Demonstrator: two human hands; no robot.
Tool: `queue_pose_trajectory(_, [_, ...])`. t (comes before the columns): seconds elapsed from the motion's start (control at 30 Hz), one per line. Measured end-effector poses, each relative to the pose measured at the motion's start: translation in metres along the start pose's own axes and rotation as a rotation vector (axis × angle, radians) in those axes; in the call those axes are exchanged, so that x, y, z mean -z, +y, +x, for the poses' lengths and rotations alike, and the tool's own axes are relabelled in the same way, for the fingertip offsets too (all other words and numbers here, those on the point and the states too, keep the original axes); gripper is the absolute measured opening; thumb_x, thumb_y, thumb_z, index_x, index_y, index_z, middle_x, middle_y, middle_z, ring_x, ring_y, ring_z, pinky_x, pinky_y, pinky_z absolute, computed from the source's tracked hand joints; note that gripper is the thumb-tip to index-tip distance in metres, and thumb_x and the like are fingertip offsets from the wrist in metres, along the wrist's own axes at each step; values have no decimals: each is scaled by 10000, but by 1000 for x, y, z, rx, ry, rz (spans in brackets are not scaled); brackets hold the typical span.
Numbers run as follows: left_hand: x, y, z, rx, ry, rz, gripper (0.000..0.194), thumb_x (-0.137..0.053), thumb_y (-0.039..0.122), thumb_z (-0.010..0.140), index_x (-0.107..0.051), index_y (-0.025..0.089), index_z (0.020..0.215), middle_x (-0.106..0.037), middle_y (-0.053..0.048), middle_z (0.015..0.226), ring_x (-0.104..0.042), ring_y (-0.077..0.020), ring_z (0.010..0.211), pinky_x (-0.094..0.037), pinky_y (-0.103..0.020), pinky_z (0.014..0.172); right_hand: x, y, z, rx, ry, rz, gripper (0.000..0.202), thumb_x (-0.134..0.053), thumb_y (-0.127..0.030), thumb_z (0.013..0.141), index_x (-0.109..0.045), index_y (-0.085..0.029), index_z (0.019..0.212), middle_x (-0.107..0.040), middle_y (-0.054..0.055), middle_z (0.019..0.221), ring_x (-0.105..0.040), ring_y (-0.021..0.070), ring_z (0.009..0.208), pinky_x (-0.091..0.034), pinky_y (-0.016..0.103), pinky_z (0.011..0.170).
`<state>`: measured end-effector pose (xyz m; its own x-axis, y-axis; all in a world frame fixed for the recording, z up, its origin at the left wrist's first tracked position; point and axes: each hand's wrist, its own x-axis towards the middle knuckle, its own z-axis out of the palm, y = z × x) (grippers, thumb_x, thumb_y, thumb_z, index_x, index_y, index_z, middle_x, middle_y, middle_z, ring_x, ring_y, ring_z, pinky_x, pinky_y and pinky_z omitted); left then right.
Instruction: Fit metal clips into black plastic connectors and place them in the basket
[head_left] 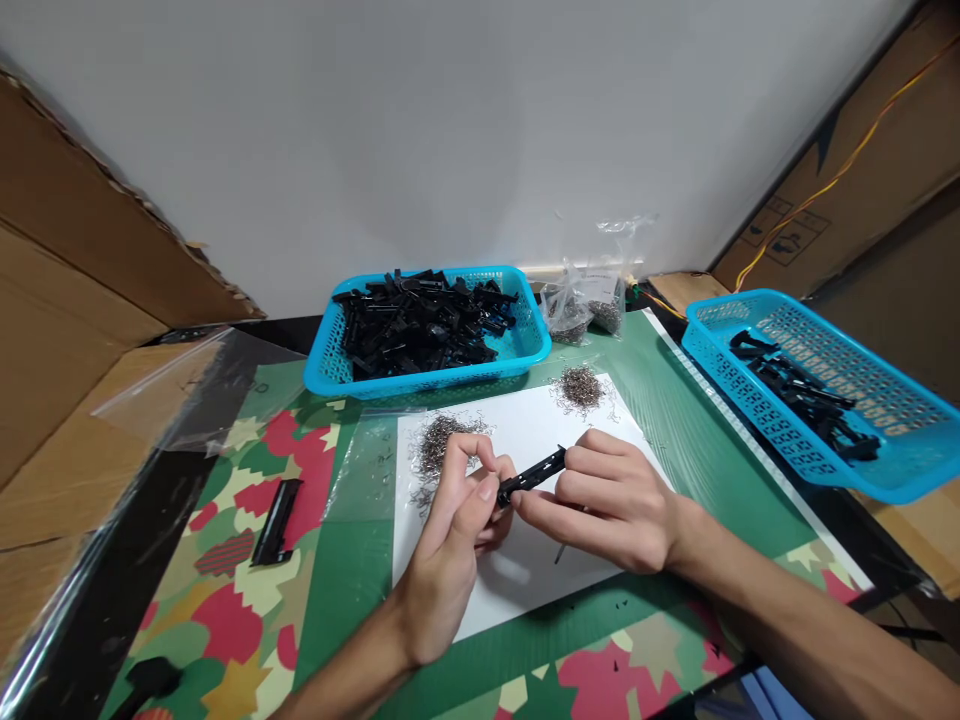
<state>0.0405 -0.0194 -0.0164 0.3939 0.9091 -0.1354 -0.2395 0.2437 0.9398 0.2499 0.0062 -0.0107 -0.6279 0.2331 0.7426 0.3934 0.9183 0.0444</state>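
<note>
A slim black plastic part (pixel 534 474) is held between both hands above a white sheet (pixel 525 590), its right end tilted up. My left hand (pixel 465 500) pinches its lower left end between thumb and fingers. At its upper right end, my right hand (pixel 611 500) has its fingers closed around it. A thin dark rod (pixel 560 553) shows below the right hand; what holds it is hidden. Two piles of small metal pieces lie on the sheet, one (pixel 442 443) behind the left hand, the other (pixel 581 388) farther back.
A blue basket (pixel 427 383) full of black parts stands at the back, beside plastic bags (pixel 600 300) of metal pieces. Another blue basket (pixel 892 485) with black parts is at right. One black part (pixel 277 522) lies on the patterned mat at left.
</note>
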Motion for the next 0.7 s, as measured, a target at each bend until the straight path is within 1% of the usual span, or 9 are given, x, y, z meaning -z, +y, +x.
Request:
queue_pose_trajectory(0.17, [0,-2,-2,-25,-50,26,212,-499,455,1106,-386,287,1042,-382,56,846,-267,-122,640,-276,-245,574,-4,-1,-2,-35,-15,50,207,-559,-108,1049,-762,-109,1008,-476,-23,611,-400,152,577,-263,359,564])
queue_pose_trajectory(0.3, [-2,-3,-4,-54,-33,37,201,-474,426,1121,-359,287,1033,-357,52,832,-288,-135,674,-295,-259,613,-7,-1,-6,-71,-2,112,265,-494,-126,1086,-756,-132,1047,-462,-31,601,-402,147,572,-292,352,579])
queue_pose_trajectory(0.37, [-3,-3,-5,-57,-32,40,210,-473,424,1123,-347,287,1025,-348,52,828,-285,-140,677,-297,-264,620,-8,-1,-8,-59,4,107,258,-497,-128,1085,-753,-144,1057,-462,-35,601,-401,144,569,-294,348,581])
queue_pose_trajectory(0.53, [-1,-5,-4,-45,-67,57,205,-445,438,1134,-335,294,1039,-333,52,815,-276,-147,674,-278,-269,614,-10,-1,-10,-21,-12,110,169,-575,-114,1045,-737,-116,1091,-448,-48,607,-402,142,556,-273,348,577])
queue_pose_trajectory(0.63, [-1,-3,-3,-54,-71,35,193,-439,428,1138,-335,294,1046,-318,56,791,-269,-146,668,-267,-271,606,-12,-1,-10,-89,-5,126,188,-549,-98,1046,-728,-137,1088,-457,-56,594,-397,139,546,-270,346,584])
queue_pose_trajectory(0.7, [-3,-1,-1,-69,-62,19,198,-446,426,1137,-337,293,1039,-317,57,784,-276,-143,663,-262,-270,598,-13,-1,-9,-159,42,134,181,-552,-108,1051,-725,-160,1044,-479,-57,584,-396,138,548,-268,344,592])
